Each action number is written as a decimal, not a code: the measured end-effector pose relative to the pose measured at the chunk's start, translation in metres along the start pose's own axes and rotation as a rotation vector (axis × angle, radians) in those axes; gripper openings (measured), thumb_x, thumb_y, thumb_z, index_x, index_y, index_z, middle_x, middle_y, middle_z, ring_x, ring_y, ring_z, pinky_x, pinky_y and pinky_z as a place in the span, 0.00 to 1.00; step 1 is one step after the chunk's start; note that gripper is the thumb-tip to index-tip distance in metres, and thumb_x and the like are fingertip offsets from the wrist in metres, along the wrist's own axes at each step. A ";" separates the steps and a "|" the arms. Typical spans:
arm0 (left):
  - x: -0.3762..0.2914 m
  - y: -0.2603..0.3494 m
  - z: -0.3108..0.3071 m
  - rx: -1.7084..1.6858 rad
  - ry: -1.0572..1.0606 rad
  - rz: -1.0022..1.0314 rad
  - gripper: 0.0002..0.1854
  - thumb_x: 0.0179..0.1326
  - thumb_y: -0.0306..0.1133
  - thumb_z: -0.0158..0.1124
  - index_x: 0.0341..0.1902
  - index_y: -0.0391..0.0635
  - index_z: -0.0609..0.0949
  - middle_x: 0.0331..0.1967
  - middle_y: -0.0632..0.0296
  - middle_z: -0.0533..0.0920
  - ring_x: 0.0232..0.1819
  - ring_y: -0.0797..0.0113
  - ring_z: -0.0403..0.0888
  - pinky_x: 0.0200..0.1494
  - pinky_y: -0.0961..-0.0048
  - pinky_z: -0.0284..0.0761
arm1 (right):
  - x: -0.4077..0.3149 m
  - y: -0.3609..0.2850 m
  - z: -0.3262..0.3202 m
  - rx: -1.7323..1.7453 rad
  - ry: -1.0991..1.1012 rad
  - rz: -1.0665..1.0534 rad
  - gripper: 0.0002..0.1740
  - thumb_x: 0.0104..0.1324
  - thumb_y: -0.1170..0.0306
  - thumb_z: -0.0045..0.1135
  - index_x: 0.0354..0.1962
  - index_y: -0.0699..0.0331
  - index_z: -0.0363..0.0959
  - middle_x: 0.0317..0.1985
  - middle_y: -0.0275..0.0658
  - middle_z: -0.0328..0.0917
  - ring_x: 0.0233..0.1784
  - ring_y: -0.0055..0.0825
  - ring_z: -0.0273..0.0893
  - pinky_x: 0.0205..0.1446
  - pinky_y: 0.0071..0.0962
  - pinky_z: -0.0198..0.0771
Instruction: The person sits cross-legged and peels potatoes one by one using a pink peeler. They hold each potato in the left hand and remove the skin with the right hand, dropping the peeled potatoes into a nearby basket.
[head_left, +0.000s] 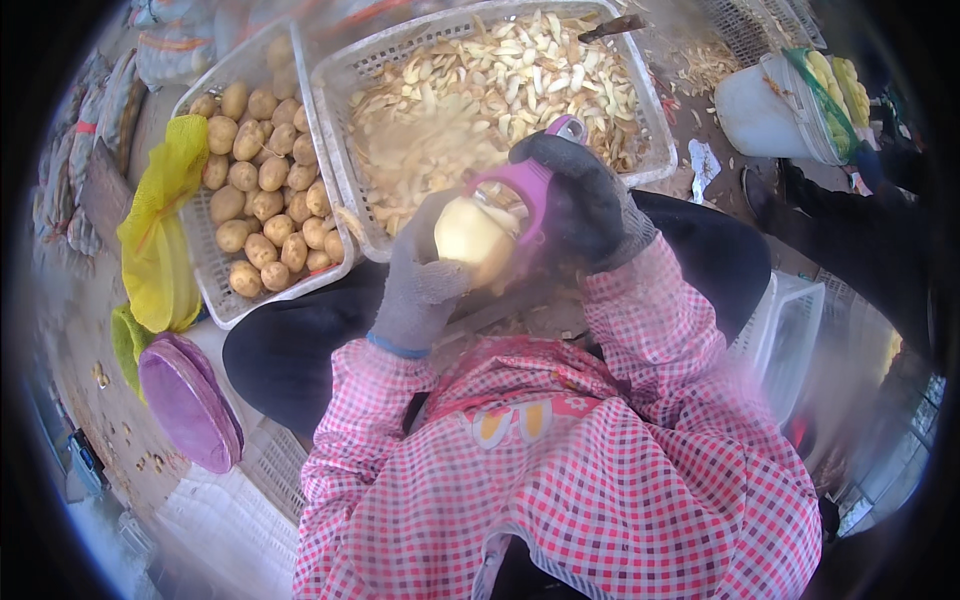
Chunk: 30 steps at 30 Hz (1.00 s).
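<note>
My left hand (427, 277), in a grey knitted glove, holds a potato (469, 231) whose visible upper side is peeled and pale. In a dark-coated glove, my right hand (585, 202) grips a purple-handled peeler (536, 191), its head against or very near the potato's right side. Both hands are over my lap, at the near edge of a crate of peelings (667, 169). Unpeeled potatoes (272, 173) fill much of the white plastic crate (196, 259) to the left. The blade's exact contact with the potato is blurred.
A brown-handled tool (613, 28) lies on the peelings' far right corner. Yellow mesh (161, 232) hangs by the potato crate, above a purple round cushion (184, 401). At right are a white bucket (772, 109), a co-worker's dark-clothed leg (847, 232) and a white crate (787, 330).
</note>
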<state>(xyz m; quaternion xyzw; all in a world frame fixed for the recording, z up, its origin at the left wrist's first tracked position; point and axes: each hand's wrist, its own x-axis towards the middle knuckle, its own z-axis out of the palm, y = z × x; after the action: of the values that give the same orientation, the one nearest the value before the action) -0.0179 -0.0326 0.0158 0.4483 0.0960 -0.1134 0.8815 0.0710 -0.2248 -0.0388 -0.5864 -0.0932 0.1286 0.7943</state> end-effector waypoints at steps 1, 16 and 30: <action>0.000 0.001 -0.002 0.017 0.020 0.015 0.41 0.50 0.48 0.75 0.64 0.38 0.73 0.54 0.57 0.80 0.55 0.67 0.80 0.55 0.72 0.79 | 0.008 0.036 -0.024 0.047 0.084 0.185 0.14 0.64 0.70 0.65 0.46 0.64 0.77 0.25 0.30 0.72 0.23 0.16 0.67 0.26 0.19 0.64; 0.007 0.003 -0.016 0.199 0.087 0.060 0.46 0.44 0.48 0.79 0.65 0.38 0.73 0.54 0.60 0.80 0.57 0.69 0.78 0.61 0.69 0.74 | 0.019 0.006 -0.003 0.036 0.345 0.588 0.15 0.62 0.63 0.68 0.36 0.65 0.75 0.20 0.32 0.73 0.18 0.20 0.70 0.19 0.20 0.65; -0.010 0.016 0.010 -0.047 -0.008 0.070 0.30 0.57 0.34 0.64 0.63 0.37 0.71 0.51 0.55 0.79 0.52 0.66 0.80 0.53 0.71 0.79 | -0.036 -0.064 0.049 0.305 0.144 0.354 0.13 0.66 0.66 0.65 0.43 0.66 0.78 0.22 0.32 0.75 0.20 0.19 0.71 0.21 0.19 0.65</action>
<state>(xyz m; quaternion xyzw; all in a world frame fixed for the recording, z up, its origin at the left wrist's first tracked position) -0.0224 -0.0307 0.0362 0.4303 0.0792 -0.0820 0.8955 0.0284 -0.2098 0.0368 -0.4745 0.0883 0.2364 0.8433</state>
